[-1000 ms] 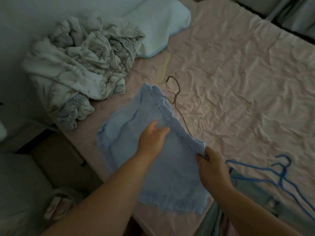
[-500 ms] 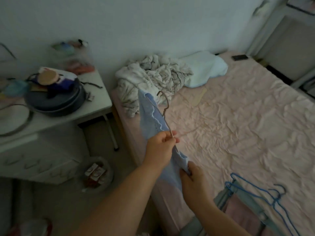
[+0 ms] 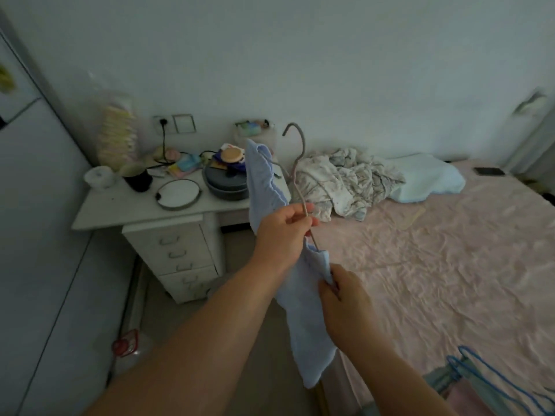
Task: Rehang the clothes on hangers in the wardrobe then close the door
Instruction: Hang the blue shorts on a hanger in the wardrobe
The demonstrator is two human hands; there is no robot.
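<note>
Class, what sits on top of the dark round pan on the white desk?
On the dark round pan lies a pile topped by a tan round disc. The light blue garment covers the pan's right side.

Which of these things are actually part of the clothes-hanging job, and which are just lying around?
In use: left hand, wire hanger, right hand, light blue garment, blue hangers.
Lying about: crumpled bedding, pillow, desk, round mirror, pot.

Blue garment (image 3: pixel 303 310) on wire hanger (image 3: pixel 297 163)

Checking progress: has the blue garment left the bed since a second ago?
Yes. The blue garment lay flat on the bed; now it hangs off its edge, held up on the hanger.
</note>
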